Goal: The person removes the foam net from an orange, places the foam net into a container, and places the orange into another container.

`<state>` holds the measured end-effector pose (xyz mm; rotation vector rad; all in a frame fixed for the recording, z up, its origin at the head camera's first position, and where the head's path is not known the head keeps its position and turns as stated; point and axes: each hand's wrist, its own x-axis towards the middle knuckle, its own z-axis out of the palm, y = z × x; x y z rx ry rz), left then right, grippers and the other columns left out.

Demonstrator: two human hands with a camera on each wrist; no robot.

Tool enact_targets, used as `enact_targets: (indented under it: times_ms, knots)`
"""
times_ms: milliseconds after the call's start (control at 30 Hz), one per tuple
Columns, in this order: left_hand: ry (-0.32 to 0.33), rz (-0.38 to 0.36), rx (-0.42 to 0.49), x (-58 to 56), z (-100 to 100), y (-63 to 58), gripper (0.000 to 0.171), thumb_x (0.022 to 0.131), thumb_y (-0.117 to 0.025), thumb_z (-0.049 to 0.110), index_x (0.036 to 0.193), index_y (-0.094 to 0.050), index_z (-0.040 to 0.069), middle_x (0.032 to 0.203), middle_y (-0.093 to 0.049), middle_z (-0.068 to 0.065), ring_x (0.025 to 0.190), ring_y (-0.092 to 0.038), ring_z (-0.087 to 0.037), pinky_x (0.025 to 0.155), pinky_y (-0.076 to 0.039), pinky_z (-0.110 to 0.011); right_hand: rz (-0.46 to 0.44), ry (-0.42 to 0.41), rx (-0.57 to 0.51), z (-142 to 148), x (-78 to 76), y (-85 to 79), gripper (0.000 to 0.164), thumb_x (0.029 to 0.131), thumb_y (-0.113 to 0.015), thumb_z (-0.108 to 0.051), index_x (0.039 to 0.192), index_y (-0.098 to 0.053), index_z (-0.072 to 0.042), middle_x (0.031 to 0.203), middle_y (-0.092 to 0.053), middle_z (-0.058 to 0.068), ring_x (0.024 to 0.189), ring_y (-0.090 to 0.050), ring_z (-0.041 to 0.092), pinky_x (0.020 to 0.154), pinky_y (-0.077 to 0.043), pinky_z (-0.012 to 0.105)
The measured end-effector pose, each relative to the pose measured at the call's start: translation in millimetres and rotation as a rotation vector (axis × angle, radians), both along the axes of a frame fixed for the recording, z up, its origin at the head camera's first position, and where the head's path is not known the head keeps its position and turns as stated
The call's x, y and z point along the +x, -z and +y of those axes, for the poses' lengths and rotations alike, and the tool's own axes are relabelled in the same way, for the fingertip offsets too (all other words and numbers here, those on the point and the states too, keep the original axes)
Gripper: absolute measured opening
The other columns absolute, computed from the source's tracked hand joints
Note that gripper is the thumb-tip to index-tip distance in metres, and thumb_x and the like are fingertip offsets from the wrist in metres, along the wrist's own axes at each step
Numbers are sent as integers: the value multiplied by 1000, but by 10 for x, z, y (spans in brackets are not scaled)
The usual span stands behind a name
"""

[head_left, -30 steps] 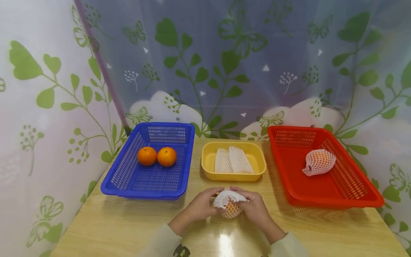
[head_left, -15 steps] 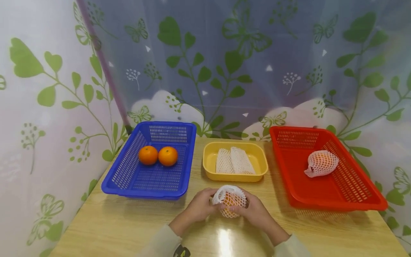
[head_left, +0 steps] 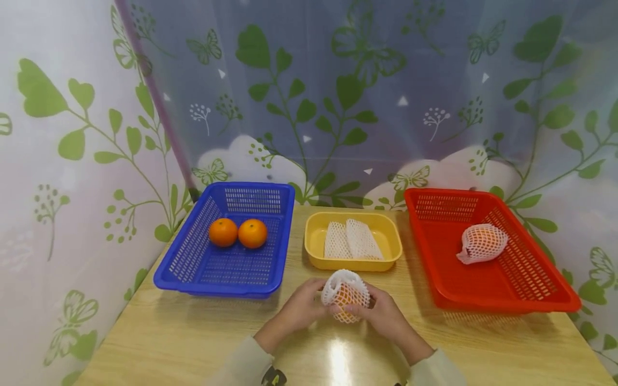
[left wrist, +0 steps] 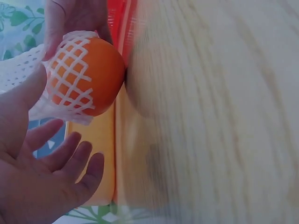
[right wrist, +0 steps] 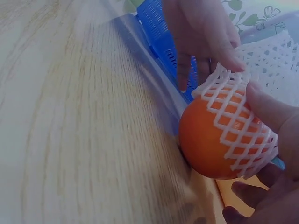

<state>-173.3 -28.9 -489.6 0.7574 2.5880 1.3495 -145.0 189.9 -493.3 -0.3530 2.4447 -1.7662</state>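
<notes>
Between both hands, just in front of the yellow tray, is an orange (left wrist: 108,74) with a white foam fruit net (head_left: 345,287) drawn over most of it. Its bare underside is right at the tabletop in both wrist views, while the net's loose end stands up as an open collar. My left hand (head_left: 304,305) holds the net from the left, thumb on the mesh and other fingers curved and spread apart. From the other side my right hand (head_left: 383,316) grips it, thumb pressed on the front of the mesh. The fingers behind the fruit are partly hidden in the head view.
A blue basket (head_left: 217,292) at left holds two bare oranges (head_left: 238,233). Two flat foam nets (head_left: 352,239) lie in the yellow tray (head_left: 352,265). In the red basket (head_left: 507,304) at right rests a netted orange (head_left: 483,243). A patterned curtain (head_left: 299,96) hangs behind the table.
The net's upper end, earlier crumpled over the orange, now stands up and open. Both thumbs have come round to the front of the mesh. Baskets and tray are unchanged.
</notes>
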Motion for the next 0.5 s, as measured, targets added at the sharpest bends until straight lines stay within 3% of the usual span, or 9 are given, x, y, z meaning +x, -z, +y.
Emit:
enact_targets:
  times_ms: [200,500]
  knots:
    - [56,-25,-3,5,4,21,64,82,-78,32,137,-54,8,135,-56,-12,126,-51,-28,106,-40,-47,-11,11,-12,17,2,-9,48,84,-77,-18,125,-61,1,113,-67,14,101,-62,18,83,-52,23]
    - [53,-63,13,7,19,21,63,84,-77,32,137,-53,8,133,-57,-11,123,-53,-27,104,-43,-44,-1,49,0,30,-25,-50,42,86,-75,-21,123,-66,-3,122,-66,11,115,-59,20,96,-48,30]
